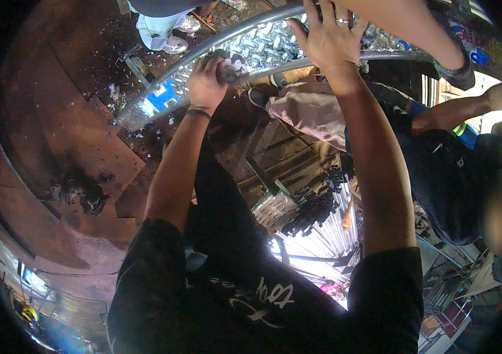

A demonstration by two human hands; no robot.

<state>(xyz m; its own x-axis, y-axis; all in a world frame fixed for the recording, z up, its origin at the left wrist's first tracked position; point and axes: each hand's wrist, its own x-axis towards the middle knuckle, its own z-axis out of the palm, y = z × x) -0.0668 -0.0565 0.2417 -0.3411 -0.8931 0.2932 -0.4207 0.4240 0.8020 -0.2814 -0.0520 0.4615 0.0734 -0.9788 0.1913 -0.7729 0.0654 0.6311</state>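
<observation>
A long metal trough with tube-like rims (215, 40) runs across the top, filled with many small silvery pieces (263, 42) that I cannot identify. My left hand (207, 82) is at the trough's near rim, its fingers curled around or against something dark; most of that is hidden by the fingers. Farther right, my right hand (329, 44) reaches over the same trough with its fingers spread and a ring on one of them. Nothing shows in its grasp. On the trough's left end is a blue and white patch (161, 97).
Another person's forearm (407, 23) crosses at the upper right, beside my right hand. A person in dark clothing (440, 177) is close on the right. Light trousers (153, 30) of someone else show beyond the trough. Stacked metal tubes (327, 221) lie below; rusty plates (86, 165) cover the left.
</observation>
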